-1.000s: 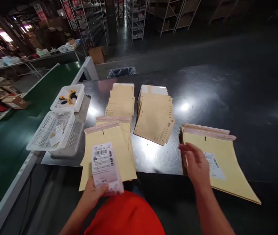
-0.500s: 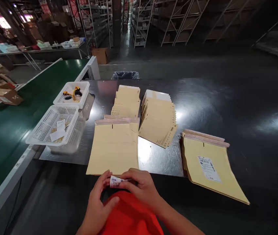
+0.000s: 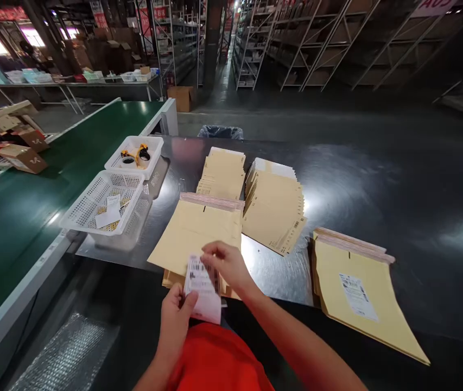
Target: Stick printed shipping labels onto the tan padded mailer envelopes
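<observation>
A white printed shipping label (image 3: 202, 288) hangs over the front edge of a stack of tan padded envelopes (image 3: 198, 228). My left hand (image 3: 178, 312) pinches its lower left side between thumb and fingers. At the label's upper right corner my right hand (image 3: 227, 266) is closed, its fingertips pressed together on the label's edge. The label's top lies against the uppermost envelope's lower part; whether it is stuck there I cannot tell. To the right, another stack of padded envelopes (image 3: 329, 266) has a label (image 3: 359, 297) on its top one.
Two fanned piles of tan mailers, the left pile (image 3: 223, 174) and right pile (image 3: 274, 203), lie farther back. Two white baskets (image 3: 131, 209) stand at the left, one with tape dispensers (image 3: 135, 156). A green conveyor (image 3: 80, 146) runs beside the table. Bubble wrap (image 3: 68, 350) lies below.
The label, curled between my hands before, is now spread out over the envelope's front edge. My right hand has moved up and forward. The view has shifted, bringing bubble wrap into sight.
</observation>
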